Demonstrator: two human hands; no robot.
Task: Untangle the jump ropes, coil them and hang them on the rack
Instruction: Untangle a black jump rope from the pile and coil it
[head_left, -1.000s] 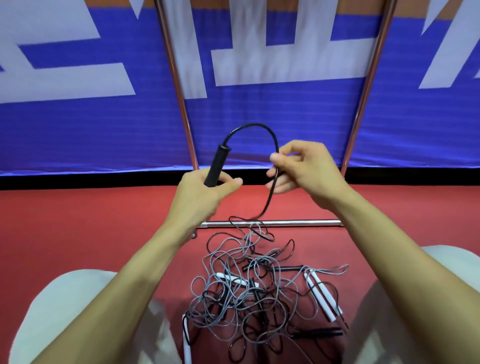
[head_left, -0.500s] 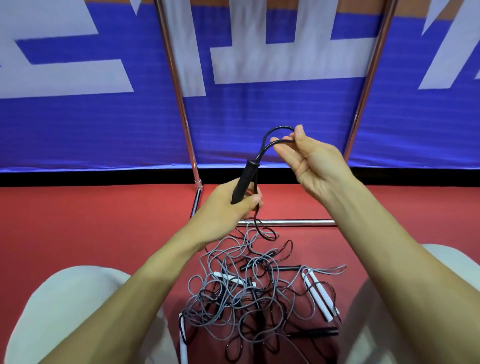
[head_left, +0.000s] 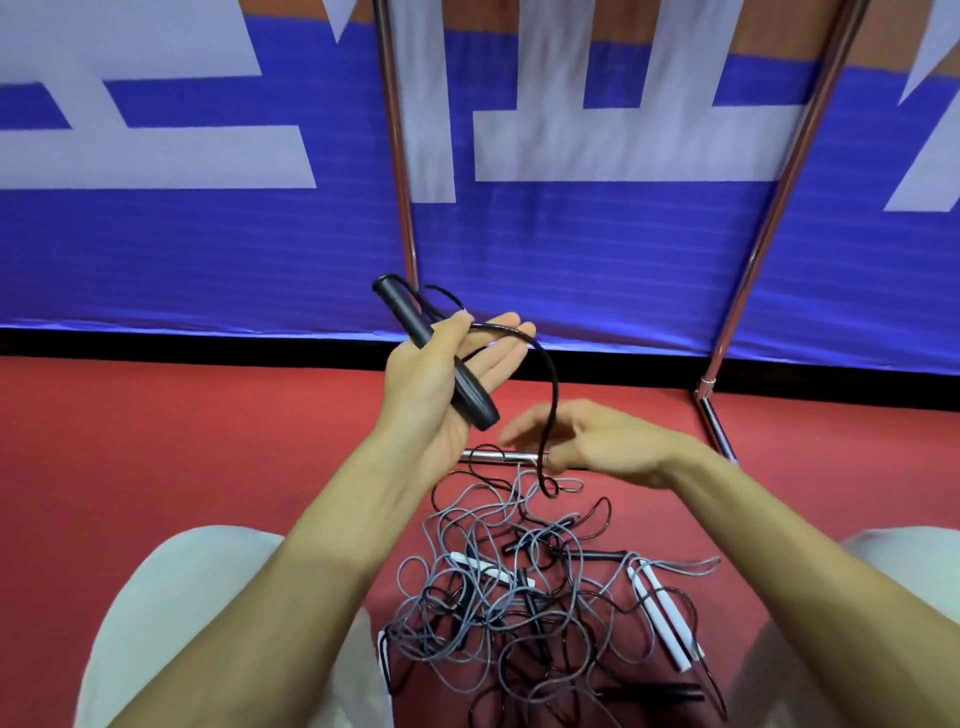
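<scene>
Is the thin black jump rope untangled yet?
No, tangled. The thin black rope arcs from the black handle in the left hand down into the knotted pile of grey and black ropes.

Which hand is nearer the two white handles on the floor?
Right. The right hand hangs low over the tangle, up-left of the white handles; the left hand is raised farther left, holding the black handle.

Left grip (head_left: 447, 374): a bare hand;
Right grip (head_left: 602, 441): a bare hand, blurred at the fingers;
Forearms (head_left: 322, 561): both bare down to the frame's lower edge;
Left leg (head_left: 171, 623): pale off-white cloth, smooth, rounded at the knee;
Right leg (head_left: 914, 587): the same pale cloth, shadowed on its inner side
</scene>
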